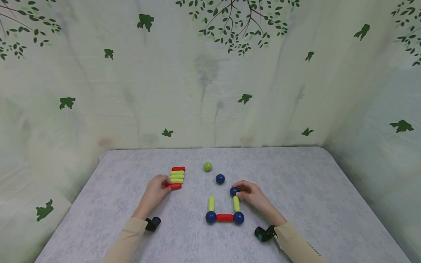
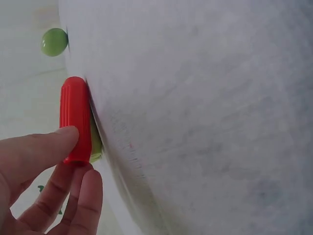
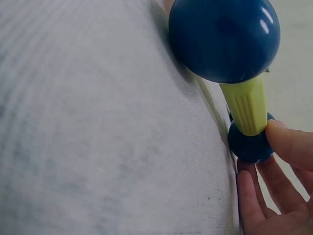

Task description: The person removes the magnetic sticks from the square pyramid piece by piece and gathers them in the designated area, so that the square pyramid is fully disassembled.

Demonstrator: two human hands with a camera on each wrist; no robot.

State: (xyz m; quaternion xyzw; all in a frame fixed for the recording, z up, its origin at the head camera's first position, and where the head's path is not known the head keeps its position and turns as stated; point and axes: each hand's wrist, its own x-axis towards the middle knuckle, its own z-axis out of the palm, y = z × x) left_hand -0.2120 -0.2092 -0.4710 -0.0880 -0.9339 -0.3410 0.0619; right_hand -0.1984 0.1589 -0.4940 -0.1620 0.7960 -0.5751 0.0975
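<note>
My left hand (image 1: 156,190) pinches the near red rod (image 1: 174,186) by one end, thumb on its ribbed side in the left wrist view. This rod lies at the front of a short row of rods. On the right, my right hand (image 1: 251,195) holds a blue ball (image 1: 234,191) between thumb and fingers, at the far end of a yellow-green rod (image 1: 236,204). That rod belongs to a U-shaped frame: two blue balls (image 1: 211,217) joined by a red rod (image 1: 225,218), with a second yellow-green rod (image 1: 211,204) pointing away from the left ball.
Beyond the left hand, three yellow-green rods (image 1: 177,176) and another red rod (image 1: 178,168) lie side by side. A green ball (image 1: 207,167) and a loose blue ball (image 1: 220,179) sit farther back. The grey tabletop (image 1: 296,175) meets a leaf-patterned curtain behind.
</note>
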